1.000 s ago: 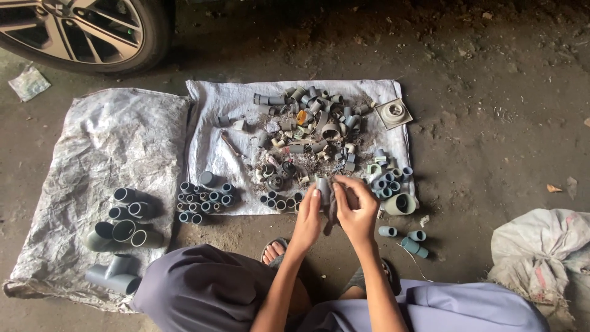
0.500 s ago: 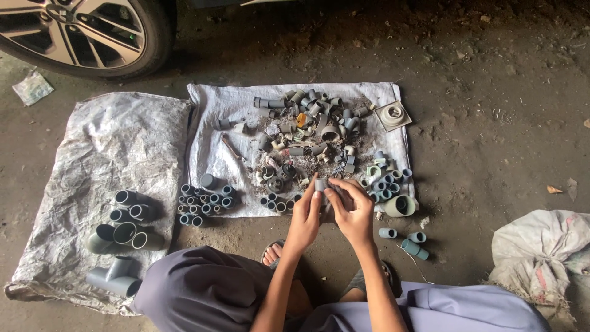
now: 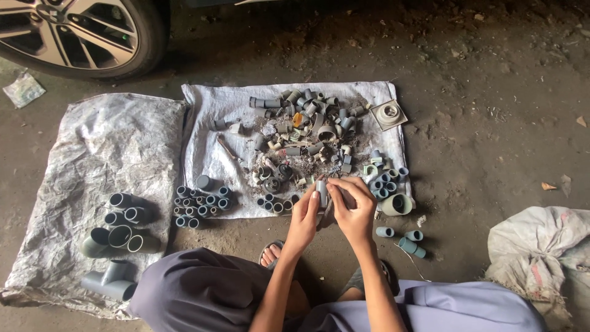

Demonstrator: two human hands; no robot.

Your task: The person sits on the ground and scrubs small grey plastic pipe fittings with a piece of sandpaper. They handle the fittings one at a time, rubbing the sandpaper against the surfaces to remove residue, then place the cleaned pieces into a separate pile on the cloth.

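1. The car wheel (image 3: 74, 31) at the top left is cut off by the frame, so only its lower part and spokes show.
2. The white bag (image 3: 541, 258) at the right edge is partly out of view, and its contents cannot be seen.
3. The person's lap and legs fill the bottom edge; one sandalled foot (image 3: 270, 252) peeks out beside the left forearm, the rest is hidden under cloth.
4. The mixed heap of small fittings (image 3: 301, 141) on the middle sheet (image 3: 209, 110) is too jumbled to sort piece by piece; grit and scraps lie among them.
5. The left hand (image 3: 302, 215) is curled, its thumb and forefinger pinched on a short grey pipe piece (image 3: 322, 189) held upright at the near edge of that sheet.
6. The right hand (image 3: 353, 206) is closed in a loose fist just beside it, its fingertips meeting the same pipe piece from the other side. A thin dark thing hangs below the hands; I cannot tell what it is.
7. Whether the pipe piece is one part or two pushed together cannot be made out.
8. On the left sheet (image 3: 92, 141) lie larger grey pipe joints (image 3: 123, 227); a row of small rings (image 3: 200, 200) sits near the middle sheet's near left corner.
9. Three loose fittings (image 3: 402, 238) lie on the ground right of the hands.
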